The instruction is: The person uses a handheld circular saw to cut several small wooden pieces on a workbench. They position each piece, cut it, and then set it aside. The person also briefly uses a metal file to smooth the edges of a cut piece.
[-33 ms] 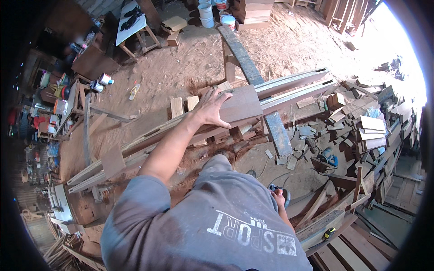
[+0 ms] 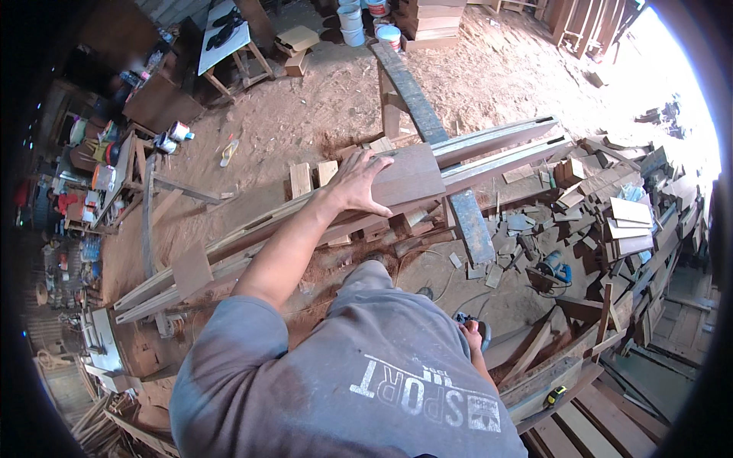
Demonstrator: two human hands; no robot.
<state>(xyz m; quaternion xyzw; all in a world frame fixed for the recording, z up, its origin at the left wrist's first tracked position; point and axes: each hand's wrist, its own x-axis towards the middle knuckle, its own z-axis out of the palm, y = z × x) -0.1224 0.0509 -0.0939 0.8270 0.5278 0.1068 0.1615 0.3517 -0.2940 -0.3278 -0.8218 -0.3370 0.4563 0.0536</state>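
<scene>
My left hand (image 2: 363, 183) grips a flat brown board (image 2: 408, 172), fingers curled at its far edge and thumb spread toward the near side. This board lies across two long, pale grooved timbers (image 2: 504, 162), which run diagonally past me; a smaller brown panel (image 2: 192, 271) rests on their left part. Low at my right side, partly hidden by my body, my right hand (image 2: 471, 333) holds a dark tool (image 2: 463, 319), probably a power tool, whose shape is mostly hidden. A worn dark plank (image 2: 471, 225) crosses under the timbers.
Wood offcuts (image 2: 573, 191) are heaped at the right, with a blue power tool (image 2: 556, 271) and cords among them. A tape measure (image 2: 556, 395) lies lower right. A cluttered bench (image 2: 114, 179) stands left. Buckets (image 2: 351, 30), a small table (image 2: 225, 38) and a flip-flop (image 2: 227, 155) are farther back.
</scene>
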